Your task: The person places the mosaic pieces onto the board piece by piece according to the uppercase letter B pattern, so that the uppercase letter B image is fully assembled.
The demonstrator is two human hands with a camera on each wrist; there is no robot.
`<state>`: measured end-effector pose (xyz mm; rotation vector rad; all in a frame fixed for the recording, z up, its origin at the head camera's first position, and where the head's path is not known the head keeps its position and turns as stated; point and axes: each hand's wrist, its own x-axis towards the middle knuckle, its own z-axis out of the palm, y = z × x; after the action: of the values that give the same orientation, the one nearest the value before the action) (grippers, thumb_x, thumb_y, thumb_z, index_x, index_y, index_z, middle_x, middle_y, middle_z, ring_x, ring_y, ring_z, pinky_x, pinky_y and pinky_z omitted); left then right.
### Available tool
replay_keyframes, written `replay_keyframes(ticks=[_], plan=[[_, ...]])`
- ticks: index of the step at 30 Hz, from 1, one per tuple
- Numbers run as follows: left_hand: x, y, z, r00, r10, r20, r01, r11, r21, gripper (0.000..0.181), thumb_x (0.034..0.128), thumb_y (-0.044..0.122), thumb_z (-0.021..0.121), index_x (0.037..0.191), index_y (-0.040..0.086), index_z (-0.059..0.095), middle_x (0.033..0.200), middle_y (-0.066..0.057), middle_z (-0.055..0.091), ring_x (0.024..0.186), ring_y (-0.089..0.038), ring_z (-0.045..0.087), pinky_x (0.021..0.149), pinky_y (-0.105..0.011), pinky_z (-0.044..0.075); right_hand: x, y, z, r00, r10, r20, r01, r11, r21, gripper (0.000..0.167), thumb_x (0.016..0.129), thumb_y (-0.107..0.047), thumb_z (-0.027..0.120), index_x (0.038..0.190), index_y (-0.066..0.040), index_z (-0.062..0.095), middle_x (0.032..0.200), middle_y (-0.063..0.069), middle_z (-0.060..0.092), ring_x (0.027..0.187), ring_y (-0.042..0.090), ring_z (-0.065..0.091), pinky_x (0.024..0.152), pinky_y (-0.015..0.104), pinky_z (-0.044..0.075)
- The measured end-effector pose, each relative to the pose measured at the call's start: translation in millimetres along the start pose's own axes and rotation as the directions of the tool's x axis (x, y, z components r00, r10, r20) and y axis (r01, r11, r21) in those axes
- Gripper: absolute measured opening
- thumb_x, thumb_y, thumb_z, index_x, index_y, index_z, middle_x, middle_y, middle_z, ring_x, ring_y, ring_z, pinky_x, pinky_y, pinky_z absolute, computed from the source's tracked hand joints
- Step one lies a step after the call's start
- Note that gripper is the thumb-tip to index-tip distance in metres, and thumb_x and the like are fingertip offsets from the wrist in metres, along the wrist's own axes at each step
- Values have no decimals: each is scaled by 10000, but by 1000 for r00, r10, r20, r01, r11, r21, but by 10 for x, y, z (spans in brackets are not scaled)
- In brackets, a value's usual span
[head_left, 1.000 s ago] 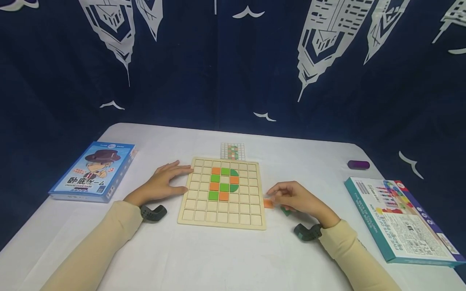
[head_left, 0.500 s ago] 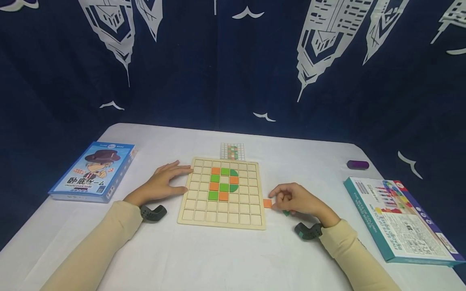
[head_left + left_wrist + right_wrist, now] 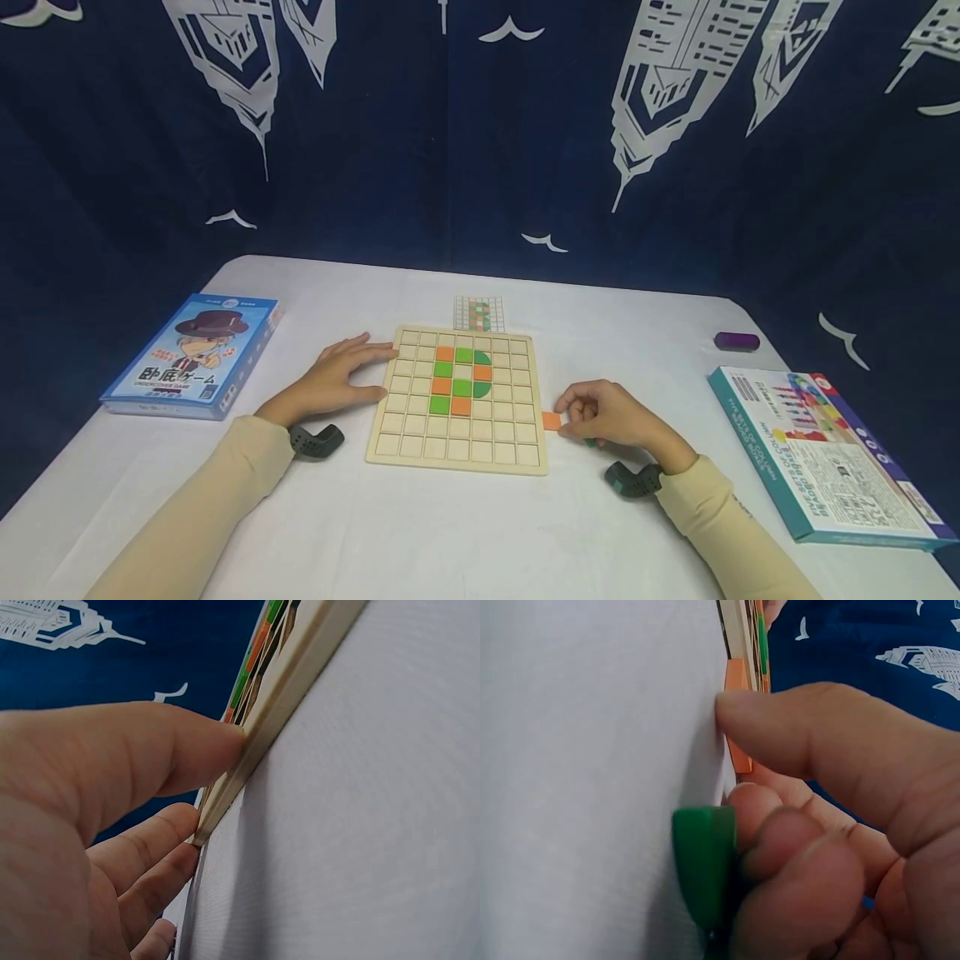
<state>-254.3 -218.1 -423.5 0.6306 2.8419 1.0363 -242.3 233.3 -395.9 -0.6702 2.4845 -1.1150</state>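
The left hand, fingers straight, touched the board. The right hand touched the orange tile just right of it, whether pinching was unclear; seemingly a pick-up, needing a sure grip next.

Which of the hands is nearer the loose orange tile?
Right: the right hand is at the right edge of the orange tile; the left hand is across the board, touching its left edge.

Beige sleeves (long ones) end beside dark, curved wrist devices
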Motion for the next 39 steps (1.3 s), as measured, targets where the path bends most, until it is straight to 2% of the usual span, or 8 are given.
replay_keyframes(ticks=[9, 17, 28, 33, 39], plan=[[-4, 6, -1, 1000, 11, -8, -11, 1000, -6, 670, 932, 335, 777, 1534, 93, 608, 1651, -158, 501, 1624, -471, 200, 1282, -703, 85, -15, -13, -6, 1000, 0, -22, 1, 1000, 10, 182, 907, 3, 802, 1071, 23, 726, 781, 12, 598, 533, 79, 512, 473, 214, 480], [12, 13, 1, 1000, 10, -9, -10, 1000, -3, 663, 936, 320, 775, 1537, 96, 607, 1656, -147, 496, 1629, -460, 197, 1287, -694, 81, -27, -58, -7, 999, 2, -46, -1, 1000, 31, 209, 908, 25, 742, 1114, 35, 708, 853, 47, 694, 553, 120, 569, 493, 256, 535], [-6, 21, 5, 1000, 3, -9, -3, 1000, -2, 664, 935, 318, 777, 1535, 89, 607, 1650, -145, 506, 1629, -455, 206, 1291, -689, 81, -39, -353, 116, 999, 29, -34, -23, 988, 152, 249, 913, 26, 729, 1151, 41, 659, 900, 150, 794, 578, 158, 598, 523, 256, 508], [-6, 16, 7, 1000, -5, -9, 5, 1000, -3, 671, 932, 321, 777, 1538, 90, 605, 1654, -141, 501, 1632, -448, 197, 1293, -688, 73, -15, -480, 220, 1000, 15, -26, -11, 987, 158, 246, 902, 23, 702, 1143, 33, 656, 924, 142, 813, 625, 181, 661, 523, 234, 463], [-4, 23, 2, 1000, -7, -9, 7, 1000, 4, 678, 930, 330, 775, 1540, 91, 603, 1655, -142, 500, 1632, -449, 199, 1293, -688, 74, 35, -579, 358, 1000, -10, -7, 12, 982, 191, 254, 889, 14, 782, 1114, 40, 668, 890, 132, 813, 696, 145, 672, 606, 231, 499]])
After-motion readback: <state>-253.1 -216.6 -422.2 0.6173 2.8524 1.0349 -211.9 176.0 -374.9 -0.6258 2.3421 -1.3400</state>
